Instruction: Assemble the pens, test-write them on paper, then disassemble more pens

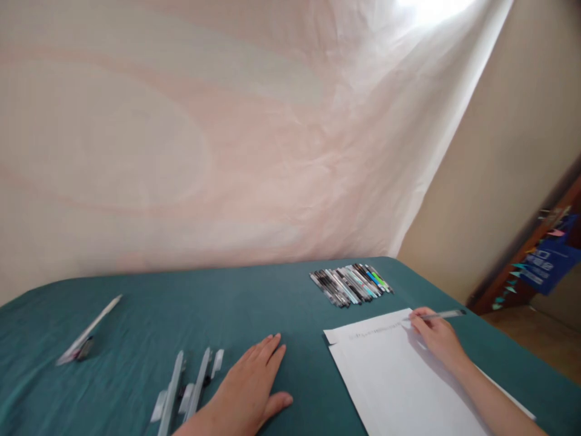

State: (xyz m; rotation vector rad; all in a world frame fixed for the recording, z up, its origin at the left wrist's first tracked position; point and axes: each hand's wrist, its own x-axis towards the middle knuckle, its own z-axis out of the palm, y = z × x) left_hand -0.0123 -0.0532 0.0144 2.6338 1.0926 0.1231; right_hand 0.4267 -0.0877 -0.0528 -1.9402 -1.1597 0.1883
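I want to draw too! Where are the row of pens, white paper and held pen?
Row of mixed-colour plastic pens [351, 284]: head view, row's middle.
White paper sheet [390, 381]: head view, bare centre.
Thin grey pen [447, 313]: head view, barrel.

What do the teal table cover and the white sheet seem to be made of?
Teal table cover: likely matte woven cloth; it drapes softly over the rounded edges. White rectangular sheet: thin matte paper, by its crisp straight edges and flat lie.

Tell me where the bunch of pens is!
In the head view, the bunch of pens lies on the right of the green tablecloth, near its far edge, beyond the white paper and the right hand holding a pen.
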